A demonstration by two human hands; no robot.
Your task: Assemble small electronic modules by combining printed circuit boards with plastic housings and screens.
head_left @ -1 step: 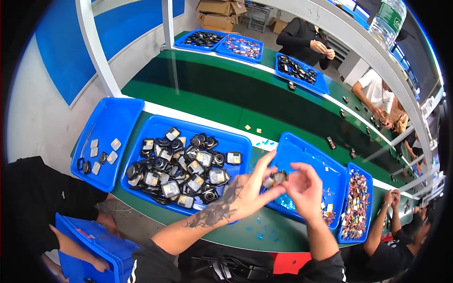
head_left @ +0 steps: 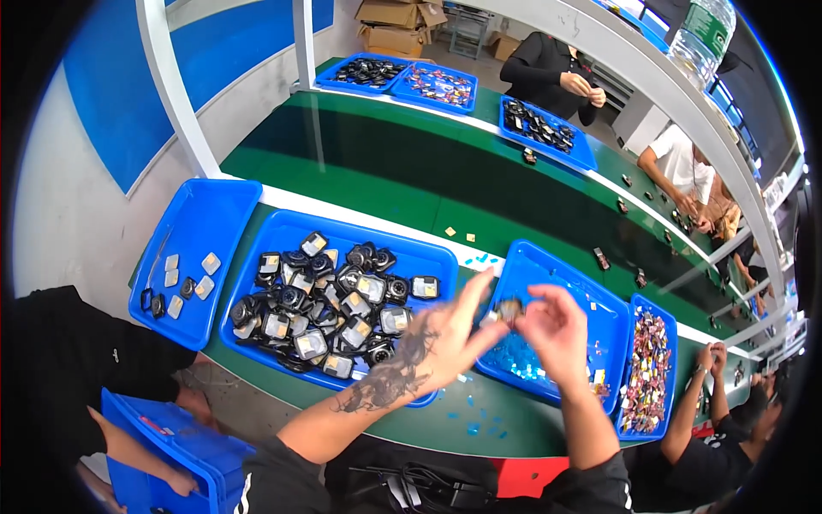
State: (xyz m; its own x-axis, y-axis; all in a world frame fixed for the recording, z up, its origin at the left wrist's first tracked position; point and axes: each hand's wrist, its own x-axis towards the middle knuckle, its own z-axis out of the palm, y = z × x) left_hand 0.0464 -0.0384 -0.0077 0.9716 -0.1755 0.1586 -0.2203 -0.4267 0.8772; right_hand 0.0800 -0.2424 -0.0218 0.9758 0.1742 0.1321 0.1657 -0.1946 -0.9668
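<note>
Our right hand [head_left: 555, 336] pinches a small part [head_left: 509, 309] over the blue-flecked tray [head_left: 561, 271], perhaps so nothing drops astray; our left hand [head_left: 449, 341] is spread beside it. Left of that tray lie black-cased units [head_left: 311, 344], right of it loose pieces [head_left: 646, 367], seemingly within reach.

Smooth, glossy blue plastic on the tray [head_left: 556, 278]; glinting, film-like on the blue scraps [head_left: 520, 361] inside. Hard-looking black plastic on the cases [head_left: 292, 297]. Smooth green sheen along the table [head_left: 385, 193]. Smooth white paint, seemingly over metal, on the frame [head_left: 171, 94]. Clear, shiny plastic on the bottle [head_left: 698, 38]. Matt black cloth on the sleeve [head_left: 282, 480]. Too blurred to tell on the small part [head_left: 509, 309].
</note>
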